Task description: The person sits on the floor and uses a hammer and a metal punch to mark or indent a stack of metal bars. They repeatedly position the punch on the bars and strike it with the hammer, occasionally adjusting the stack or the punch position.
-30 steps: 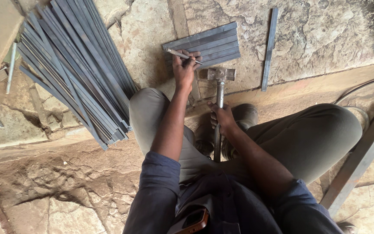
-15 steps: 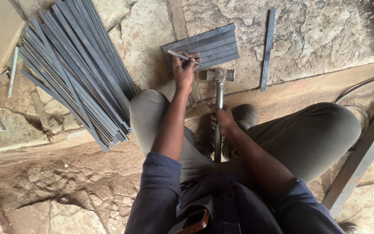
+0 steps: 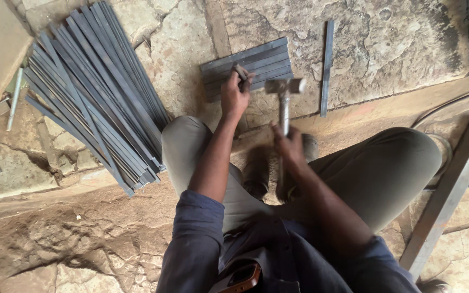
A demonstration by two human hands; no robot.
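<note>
The person squats on a rough stone floor (image 3: 386, 49), knees spread wide. The left hand (image 3: 234, 97) pinches a short punch-like tool (image 3: 241, 73), its tip set on a small row of flat steel strips (image 3: 256, 59) lying side by side. The right hand (image 3: 289, 145) grips the shaft of a hammer (image 3: 284, 87), whose head hangs just beside the left hand, above the strips' right end. A single strip (image 3: 327, 65) lies apart to the right. A big fanned pile of longer steel strips (image 3: 93, 97) lies to the left. A steel bar (image 3: 451, 190) slants past the right knee.
</note>
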